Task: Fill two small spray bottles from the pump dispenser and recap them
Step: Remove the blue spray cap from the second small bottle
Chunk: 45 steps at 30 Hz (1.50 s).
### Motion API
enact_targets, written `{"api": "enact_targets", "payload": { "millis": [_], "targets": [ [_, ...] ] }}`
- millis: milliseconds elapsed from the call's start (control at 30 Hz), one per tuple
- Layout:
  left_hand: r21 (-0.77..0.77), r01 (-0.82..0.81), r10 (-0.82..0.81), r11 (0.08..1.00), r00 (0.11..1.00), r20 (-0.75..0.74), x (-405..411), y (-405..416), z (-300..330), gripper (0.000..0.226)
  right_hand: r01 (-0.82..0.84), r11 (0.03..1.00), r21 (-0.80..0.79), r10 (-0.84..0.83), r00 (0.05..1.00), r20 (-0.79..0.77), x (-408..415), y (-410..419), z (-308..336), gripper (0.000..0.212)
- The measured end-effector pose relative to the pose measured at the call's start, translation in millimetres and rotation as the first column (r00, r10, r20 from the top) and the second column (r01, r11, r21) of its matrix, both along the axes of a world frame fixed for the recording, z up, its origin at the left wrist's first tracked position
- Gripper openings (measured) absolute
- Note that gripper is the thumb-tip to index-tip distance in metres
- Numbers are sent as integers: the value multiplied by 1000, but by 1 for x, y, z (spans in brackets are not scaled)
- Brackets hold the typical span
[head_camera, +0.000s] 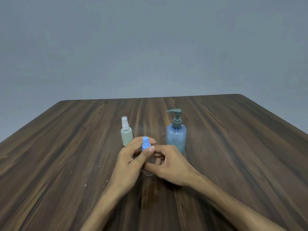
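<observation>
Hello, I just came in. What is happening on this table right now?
A person is working on a small clear spray bottle with a blue cap at the middle of the dark wooden table. The left hand pinches the blue cap, and the right hand holds the clear body below it. Whether the cap is going on or coming off cannot be told. Behind them stand a pale green spray bottle with a clear cap and a blue pump dispenser with a grey-green pump head, both untouched.

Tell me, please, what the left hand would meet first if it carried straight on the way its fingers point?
Probably the blue cap its fingers already pinch. Beyond that, the pump bottle stands up and to the right of the left hand, though depth is hard to judge.
</observation>
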<state>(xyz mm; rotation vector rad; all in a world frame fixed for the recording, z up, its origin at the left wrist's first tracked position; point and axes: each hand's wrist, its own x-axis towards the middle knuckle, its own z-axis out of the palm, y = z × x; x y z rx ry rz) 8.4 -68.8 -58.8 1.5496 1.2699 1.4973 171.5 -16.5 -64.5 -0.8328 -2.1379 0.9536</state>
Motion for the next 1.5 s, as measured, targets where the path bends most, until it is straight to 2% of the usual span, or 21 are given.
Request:
{"api": "enact_targets", "payload": {
  "millis": [67, 167, 233, 267, 300, 367, 467, 567, 633, 733, 833, 967, 1033, 1133, 1267, 1367, 1433, 1500],
  "targets": [
    [-7, 9, -8, 1000, 994, 106, 0, 2, 0, 15, -57, 996, -71, 55, 998, -25, 2, 0, 1, 11],
    [1, -44, 43, 999, 984, 173, 5, 4, 1, 9, 4, 999, -36, -6, 998, -62, 0, -3, 2, 16],
    [23, -165, 159, 986, 973, 169, 11, 6, 1, 11, 81, 996, 26, -78, 992, -99, -4, -6, -1, 15],
    [33, -240, 231, 970, 958, 168, 14, 7, 1, 16, 123, 991, 57, -117, 987, -107, -4, -6, -3, 21],
    [43, -307, 296, 951, 941, 166, 17, 9, 1, 20, 157, 984, 85, -148, 983, -105, -4, -6, -5, 27],
    [48, -372, 362, 927, 920, 148, 21, 14, 5, 25, 173, 971, 164, -164, 984, -67, 0, -7, -6, 24],
    [-43, -277, 281, 960, 951, 132, 29, 18, 15, 29, 146, 960, 241, -145, 989, -22, 1, -8, -7, 4],
    [-73, -97, 107, 993, 985, 139, 31, 14, 14, 32, 175, 961, 212, -163, 984, -74, 2, -9, -2, 4],
    [-54, -56, 64, 997, 985, 160, 27, 9, 10, 24, 203, 962, 181, -184, 976, -119, 4, -6, 1, 19],
    [15, -90, 86, 996, 982, 167, 20, 7, 8, 13, 274, 941, 197, -249, 958, -142, 5, -1, 2, 16],
    [78, -182, 172, 980, 978, 115, 16, 8, 12, 13, 317, 922, 220, -297, 947, -123, 4, -3, 2, 18],
    [169, -290, 262, 942, 950, 169, 9, 9, 18, 16, 358, 902, 242, -358, 933, -47, 5, -2, 0, 27],
    [214, -304, 256, 928, 940, 225, 3, 8, 20, 19, 373, 896, 241, -380, 925, -17, 6, -1, -1, 28],
    [235, -277, 211, 932, 940, 270, -12, 3, 24, 4, 387, 890, 242, -401, 916, 9, 6, 0, -2, 29],
    [204, -206, 180, 957, 974, 138, -44, -3, 20, 13, 400, 887, 228, -424, 903, 64, 7, 0, -1, 31],
    [101, -194, 200, 976, 979, -45, -72, -3, 12, 25, 408, 886, 219, -435, 896, 89, 8, 1, -1, 29],
    [18, -247, 245, 969, 943, -225, -87, 5, 3, 29, 399, 892, 215, -426, 899, 100, 8, 1, -1, 28],
    [-21, -294, 259, 956, 871, -417, -97, 18, -3, 30, 384, 899, 211, -413, 904, 112, 7, -1, -1, 28]
  ]
}}
